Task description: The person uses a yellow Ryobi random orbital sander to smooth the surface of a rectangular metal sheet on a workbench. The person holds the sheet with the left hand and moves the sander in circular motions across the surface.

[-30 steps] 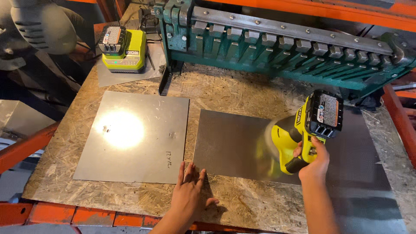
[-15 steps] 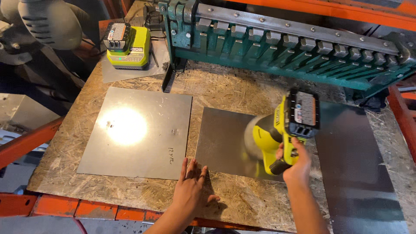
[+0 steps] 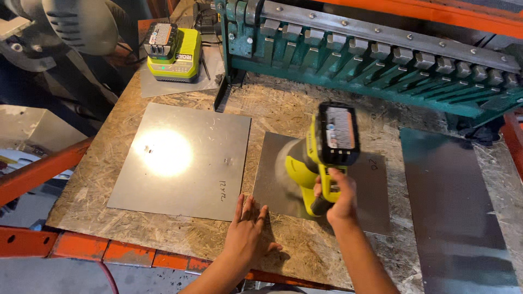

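A workshop desk [image 3: 163,239] of rough chipboard sits on an orange frame, with a green metal brake [image 3: 381,60] across its far edge. The left hand [image 3: 248,231] lies flat, fingers spread, pressing the near left corner of the middle sheet [image 3: 376,201] onto the desk. The right hand [image 3: 338,196] is wrapped tight around the grip of a yellow cordless sander [image 3: 321,158], whose blurred head bears on that same sheet, just right of the left hand. A larger sheet [image 3: 180,158] lies to the left, glare on its middle, and a third sheet [image 3: 457,212] lies at the right edge, well apart. The risk, as I judge it, is the thin sheet skidding or lifting under the tool, since only one palm pins it; the left fingers are near the spinning head and near a raw sheet edge that could cut. The larger sheet and the middle one each carry a small handwritten dark mark near a corner. At the far left, a yellow charger [image 3: 177,57] holds a dark battery with a pale rectangular label; the sander's battery has a similar label on top.
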